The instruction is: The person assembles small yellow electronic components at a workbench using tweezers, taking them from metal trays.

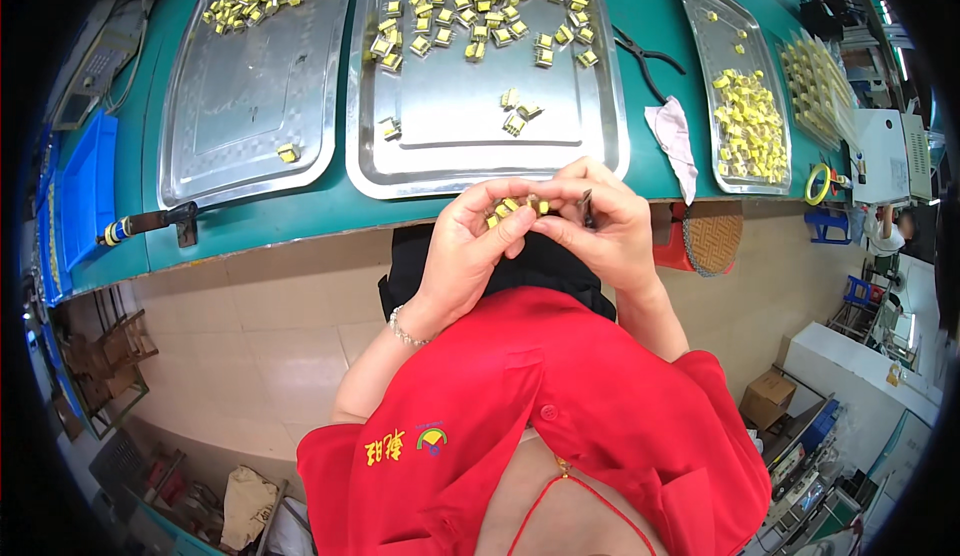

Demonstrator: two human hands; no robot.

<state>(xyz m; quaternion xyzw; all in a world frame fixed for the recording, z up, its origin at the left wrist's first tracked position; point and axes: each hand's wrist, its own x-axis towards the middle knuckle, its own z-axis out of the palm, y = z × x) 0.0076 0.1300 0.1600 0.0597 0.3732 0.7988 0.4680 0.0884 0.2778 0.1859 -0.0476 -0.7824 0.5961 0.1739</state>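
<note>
Just off the table's front edge, my two hands meet in front of my body. My left hand (478, 236) is closed around several small yellow transformers (507, 206), which show between its fingers. My right hand (612, 224) is closed too. Its thumb and fingertips pinch at a yellow transformer (543, 207) at the end of the row, and a small dark piece (587, 206) that I cannot identify sits between its fingers. Beyond my hands a metal tray (450, 169) carries many transformers (480, 32) with yellow tape and silver-dark sides; a few lie apart toward its near side.
A second metal tray (225, 176) with transformers stands left, beside a blue bin (90, 181). A clamped rod-like tool (150, 222) juts over the table edge. On the right are pliers (648, 61), a pink cloth (672, 146), a tray (705, 56) of yellow parts and a yellow tape roll (818, 184).
</note>
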